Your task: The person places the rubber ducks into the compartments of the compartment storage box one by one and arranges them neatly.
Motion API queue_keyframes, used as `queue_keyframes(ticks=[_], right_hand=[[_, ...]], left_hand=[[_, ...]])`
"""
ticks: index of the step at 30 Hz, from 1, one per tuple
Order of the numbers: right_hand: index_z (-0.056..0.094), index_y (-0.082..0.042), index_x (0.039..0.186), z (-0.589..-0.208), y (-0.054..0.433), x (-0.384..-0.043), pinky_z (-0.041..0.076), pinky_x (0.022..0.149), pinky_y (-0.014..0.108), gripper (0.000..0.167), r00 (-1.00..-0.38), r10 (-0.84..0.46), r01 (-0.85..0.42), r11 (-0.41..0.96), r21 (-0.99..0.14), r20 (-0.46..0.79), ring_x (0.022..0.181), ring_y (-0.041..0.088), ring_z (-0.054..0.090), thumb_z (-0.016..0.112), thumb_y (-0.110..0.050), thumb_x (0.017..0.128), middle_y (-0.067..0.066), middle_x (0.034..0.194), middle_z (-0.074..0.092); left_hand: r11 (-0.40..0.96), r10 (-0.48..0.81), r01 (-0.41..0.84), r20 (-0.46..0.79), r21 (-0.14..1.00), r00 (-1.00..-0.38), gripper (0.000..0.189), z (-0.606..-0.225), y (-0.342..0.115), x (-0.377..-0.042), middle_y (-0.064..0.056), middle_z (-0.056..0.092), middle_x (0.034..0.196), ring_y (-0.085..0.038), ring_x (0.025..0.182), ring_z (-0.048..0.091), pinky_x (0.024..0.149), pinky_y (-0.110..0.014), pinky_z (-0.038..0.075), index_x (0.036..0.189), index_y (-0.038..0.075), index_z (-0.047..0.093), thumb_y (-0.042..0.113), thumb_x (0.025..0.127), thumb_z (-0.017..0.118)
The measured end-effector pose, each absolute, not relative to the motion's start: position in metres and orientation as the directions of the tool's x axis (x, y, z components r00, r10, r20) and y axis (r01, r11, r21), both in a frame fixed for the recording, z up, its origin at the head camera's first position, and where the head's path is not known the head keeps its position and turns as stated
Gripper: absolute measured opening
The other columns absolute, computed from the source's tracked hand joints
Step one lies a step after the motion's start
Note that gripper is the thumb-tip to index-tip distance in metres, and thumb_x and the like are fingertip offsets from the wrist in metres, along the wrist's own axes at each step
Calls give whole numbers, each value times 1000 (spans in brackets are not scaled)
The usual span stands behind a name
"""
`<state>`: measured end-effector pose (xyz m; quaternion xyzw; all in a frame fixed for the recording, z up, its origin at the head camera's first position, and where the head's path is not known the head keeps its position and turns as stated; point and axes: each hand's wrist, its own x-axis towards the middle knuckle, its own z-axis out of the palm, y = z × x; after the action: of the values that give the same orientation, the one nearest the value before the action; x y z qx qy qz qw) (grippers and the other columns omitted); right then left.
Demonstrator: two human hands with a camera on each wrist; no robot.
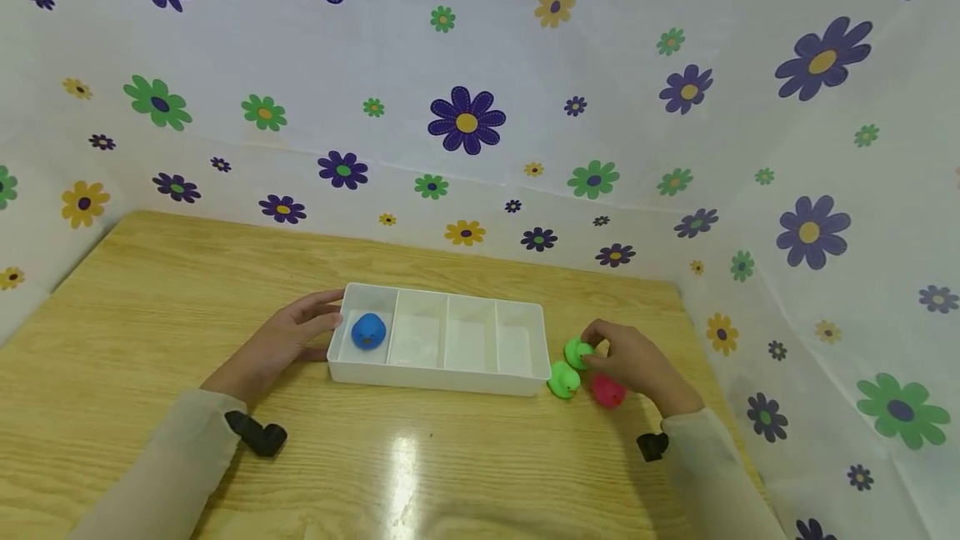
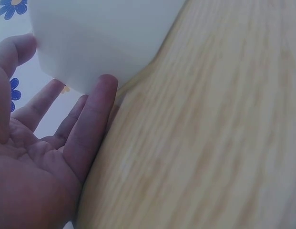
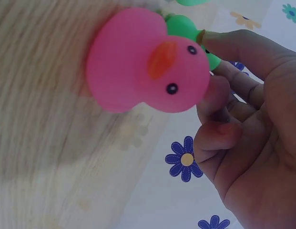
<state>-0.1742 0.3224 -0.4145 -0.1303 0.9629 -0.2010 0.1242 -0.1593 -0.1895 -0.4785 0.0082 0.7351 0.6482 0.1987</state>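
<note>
A white tray [image 1: 465, 379] with a row of compartments stands on the wooden table. In its leftmost compartment sits a blue rubber duck [image 1: 368, 331]. My left hand [image 1: 288, 337] touches the tray's left end with spread, fairly straight fingertips [image 2: 106, 83]. Off the tray's right end, my right hand [image 1: 630, 361] pinches a green rubber duck [image 1: 577, 353] by its head between thumb and fingers. Another green rubber duck [image 1: 563, 381] stands just beside it, close to the tray's corner. The pink rubber duck [image 3: 124, 62] rests on the table beneath the right hand and partly hides the pinched one in the right wrist view.
The wooden table [image 1: 322, 465] meets a white flower-patterned sheet [image 1: 405, 65] at the back and along the right side. Three more tray compartments [image 1: 471, 336] lie right of the blue duck, split by low dividers. Each wrist wears a small black camera [image 1: 258, 433].
</note>
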Motion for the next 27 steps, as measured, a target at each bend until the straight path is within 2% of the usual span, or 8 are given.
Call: queue_keyframes(ticks=[4, 12, 19, 27], right_hand=[[69, -10, 110, -408, 322, -175, 46, 62, 31, 18, -951, -283, -215, 897, -386, -127, 67, 15, 50, 74, -18, 95, 8, 109, 73], [72, -7, 117, -387, 310, -178, 45, 60, 31, 26, -970, -236, -240, 897, -372, 57, 69, 17, 52, 75, -22, 96, 10, 114, 74], [76, -8, 115, -375, 274, -174, 37, 51, 26, 25, -922, -300, -375, 846, -379, 243, 59, 12, 46, 79, -19, 93, 7, 109, 76], [77, -12, 116, -367, 230, -172, 40, 53, 26, 26, -887, -375, -455, 805, -380, 268, 62, 11, 47, 81, -21, 91, 2, 109, 75]], left_hand=[[161, 271, -249, -286, 955, -919, 68, -477, -189, -158, -11, 39, 162, -38, 145, 42, 105, -48, 53, 162, 27, 35, 50, 103, 60], [163, 270, -239, -276, 957, -922, 70, -479, -189, -159, -13, 37, 163, -39, 145, 43, 104, -47, 54, 162, 26, 34, 51, 102, 60], [154, 267, -240, -274, 959, -924, 71, -481, -190, -159, -13, 37, 162, -39, 144, 43, 104, -47, 54, 162, 25, 33, 52, 102, 61], [159, 264, -248, -283, 956, -922, 65, -477, -189, -156, -10, 39, 161, -37, 145, 42, 106, -49, 52, 161, 28, 36, 49, 104, 59]])
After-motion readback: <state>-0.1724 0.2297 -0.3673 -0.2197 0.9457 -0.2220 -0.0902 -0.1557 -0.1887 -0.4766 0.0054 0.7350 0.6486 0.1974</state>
